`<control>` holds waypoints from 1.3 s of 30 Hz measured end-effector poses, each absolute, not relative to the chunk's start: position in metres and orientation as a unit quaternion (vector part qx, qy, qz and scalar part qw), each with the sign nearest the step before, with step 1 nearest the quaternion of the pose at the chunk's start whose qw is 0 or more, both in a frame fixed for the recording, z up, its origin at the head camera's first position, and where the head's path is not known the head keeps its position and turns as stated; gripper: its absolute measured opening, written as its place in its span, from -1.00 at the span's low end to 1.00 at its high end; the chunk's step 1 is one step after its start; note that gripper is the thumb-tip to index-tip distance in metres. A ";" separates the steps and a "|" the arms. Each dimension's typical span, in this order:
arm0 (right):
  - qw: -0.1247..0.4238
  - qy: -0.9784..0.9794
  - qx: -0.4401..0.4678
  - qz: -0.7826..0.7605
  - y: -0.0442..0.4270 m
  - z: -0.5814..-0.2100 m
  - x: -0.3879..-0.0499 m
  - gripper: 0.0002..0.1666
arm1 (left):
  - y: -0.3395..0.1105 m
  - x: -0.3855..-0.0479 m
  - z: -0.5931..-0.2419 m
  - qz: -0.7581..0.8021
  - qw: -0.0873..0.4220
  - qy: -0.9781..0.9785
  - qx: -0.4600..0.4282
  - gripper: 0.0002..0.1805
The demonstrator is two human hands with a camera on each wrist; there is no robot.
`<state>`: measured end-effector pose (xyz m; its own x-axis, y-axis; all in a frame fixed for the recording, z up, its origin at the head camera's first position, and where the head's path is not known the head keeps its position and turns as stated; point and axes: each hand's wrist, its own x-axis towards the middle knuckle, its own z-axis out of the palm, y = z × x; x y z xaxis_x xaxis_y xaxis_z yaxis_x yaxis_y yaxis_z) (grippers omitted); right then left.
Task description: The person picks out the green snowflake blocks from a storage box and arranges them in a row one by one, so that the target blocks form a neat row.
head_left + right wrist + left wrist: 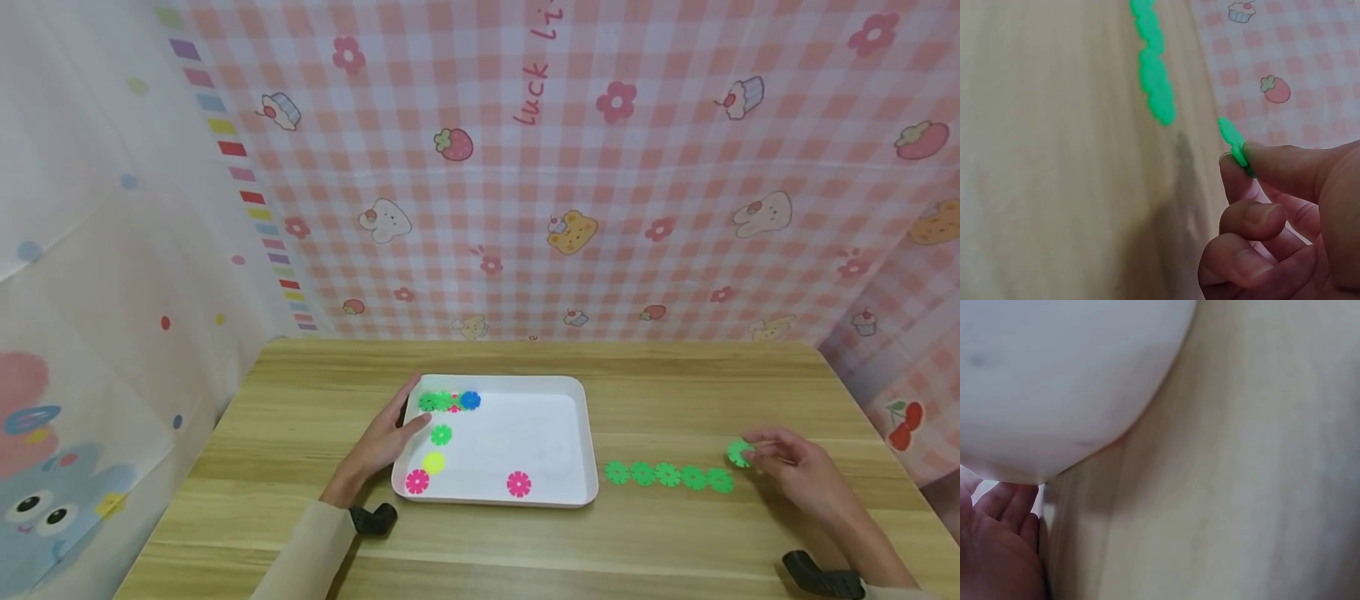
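Note:
Between thumb and index fingertip, my right hand [806,475] pinches a green snowflake disc [739,453], held above the table in the right wrist view. To its left lies a row of several green snowflake discs [667,475], edge to edge. My left hand [382,442] grips the left side of a white tray [525,498], thumb over the rim and fingers along the outer wall. Inside the tray are a blue disc [470,401] beside overlapping green ones, a single green disc [441,435], a yellow disc [433,463] and pink discs [519,483] near the front.
The wooden table [480,550] reaches back to a pink checked cloth [480,192] hanging behind it. A pale dotted cloth [112,250] hangs on the left. Black wrist straps [821,577] sit on both wrists.

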<state>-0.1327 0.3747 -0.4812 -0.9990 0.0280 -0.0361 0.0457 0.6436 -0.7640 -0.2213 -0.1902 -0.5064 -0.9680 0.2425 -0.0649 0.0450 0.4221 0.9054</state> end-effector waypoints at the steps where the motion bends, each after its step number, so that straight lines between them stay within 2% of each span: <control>1: 0.015 0.906 0.024 -0.422 0.375 -0.482 -0.132 -0.60 | -0.190 -0.221 -0.506 0.531 0.093 0.838 0.085 -0.24; 10: 0.064 0.911 0.046 -0.405 0.382 -0.490 -0.125 -0.48 | -0.191 -0.222 -0.508 0.529 0.093 0.839 0.083 -0.25; 15: 0.072 0.900 0.042 -0.429 0.385 -0.493 -0.123 -0.50 | -0.190 -0.220 -0.504 0.528 0.093 0.841 0.072 -0.24; 39: -0.004 0.894 0.015 -0.448 0.385 -0.508 -0.121 -0.60 | -0.191 -0.222 -0.507 0.531 0.090 0.837 0.095 -0.23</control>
